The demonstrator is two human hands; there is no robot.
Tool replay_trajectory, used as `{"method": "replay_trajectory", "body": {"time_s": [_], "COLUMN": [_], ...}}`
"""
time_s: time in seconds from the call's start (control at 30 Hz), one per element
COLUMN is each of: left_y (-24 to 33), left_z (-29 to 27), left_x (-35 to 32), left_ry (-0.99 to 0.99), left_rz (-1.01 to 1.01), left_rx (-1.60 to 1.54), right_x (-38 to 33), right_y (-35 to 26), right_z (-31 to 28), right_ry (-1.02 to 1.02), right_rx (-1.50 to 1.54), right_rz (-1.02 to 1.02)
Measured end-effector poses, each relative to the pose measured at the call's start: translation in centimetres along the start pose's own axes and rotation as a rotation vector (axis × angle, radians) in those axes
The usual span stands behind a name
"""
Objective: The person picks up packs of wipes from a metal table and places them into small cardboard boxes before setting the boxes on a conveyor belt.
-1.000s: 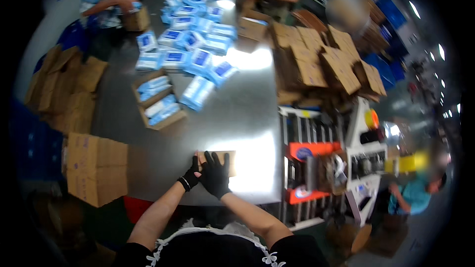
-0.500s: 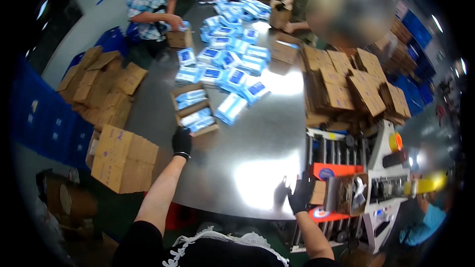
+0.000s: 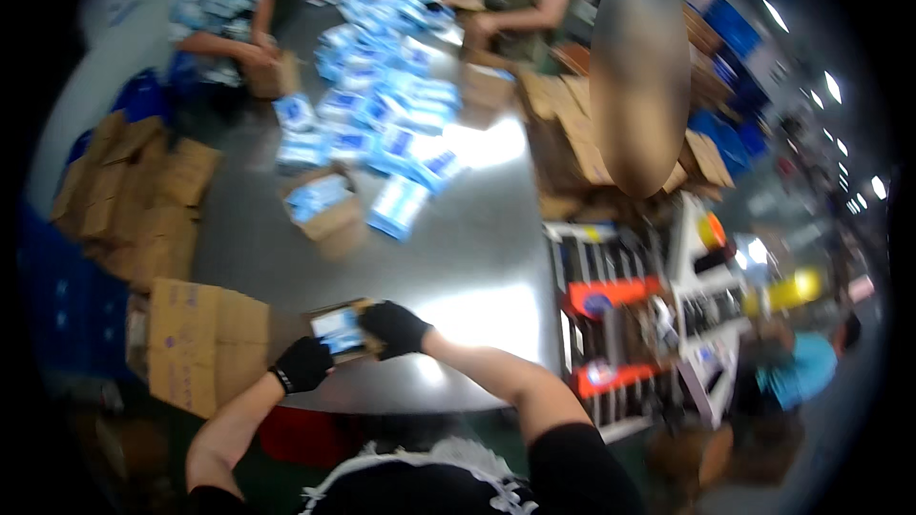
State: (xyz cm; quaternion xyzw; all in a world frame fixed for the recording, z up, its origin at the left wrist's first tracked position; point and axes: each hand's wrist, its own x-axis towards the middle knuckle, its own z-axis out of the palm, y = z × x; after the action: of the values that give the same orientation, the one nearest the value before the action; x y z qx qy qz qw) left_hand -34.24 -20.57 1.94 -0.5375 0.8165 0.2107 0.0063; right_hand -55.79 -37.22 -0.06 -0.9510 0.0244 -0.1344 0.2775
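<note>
Near the front edge of the metal table, a small open cardboard box [image 3: 355, 355] holds a light-blue packet [image 3: 338, 330]. My left hand [image 3: 303, 364], in a black glove, grips the box's near left corner. Across from it, my right hand [image 3: 394, 328], also black-gloved, has its fingers bent over the box's right side. Farther up the table stands another open box [image 3: 334, 225] with blue-and-white packets in it. A single packet [image 3: 399, 207] lies to the right of that box, in front of a large heap of packets [image 3: 367, 86].
Flattened and folded cartons [image 3: 215, 339] stand at the table's left, with more cartons [image 3: 563, 124] at the right. A roller machine with orange-red plates [image 3: 615, 296] adjoins the right edge. Two people work at the far end; one [image 3: 806, 372] in light blue is at right.
One of the two boxes that stood side by side is now close to me, between my hands. My right hand has left the machine side and come to that box. The view has shifted.
</note>
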Motion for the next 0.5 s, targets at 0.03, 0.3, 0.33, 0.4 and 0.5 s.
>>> {"method": "replay_trajectory", "body": {"time_s": [0.03,0.3,0.33,0.4,0.5], "left_y": [0.6,-9.0,-10.2,-9.0,-9.4], "left_z": [-0.2,11.1,14.0,16.2,18.4], "left_x": [-0.2,0.8,0.7,2.3,2.5], "left_ry": [-0.033,0.801,0.888,0.965,0.554], "left_rz": [0.181,-0.465,-0.572,-0.747,-0.445], "left_rx": [-0.036,-0.685,-0.643,-0.898,-0.740], "right_x": [0.1,3.4,4.9,6.6,8.3], "right_y": [-0.8,0.2,-0.7,-1.8,-4.8], "right_z": [1.3,6.8,6.9,8.1,8.1], "right_ry": [0.025,-0.003,-0.030,0.145,0.642], "right_rx": [0.037,0.158,0.080,-0.080,-0.100], "right_rz": [-0.097,0.361,0.447,0.224,0.226]}}
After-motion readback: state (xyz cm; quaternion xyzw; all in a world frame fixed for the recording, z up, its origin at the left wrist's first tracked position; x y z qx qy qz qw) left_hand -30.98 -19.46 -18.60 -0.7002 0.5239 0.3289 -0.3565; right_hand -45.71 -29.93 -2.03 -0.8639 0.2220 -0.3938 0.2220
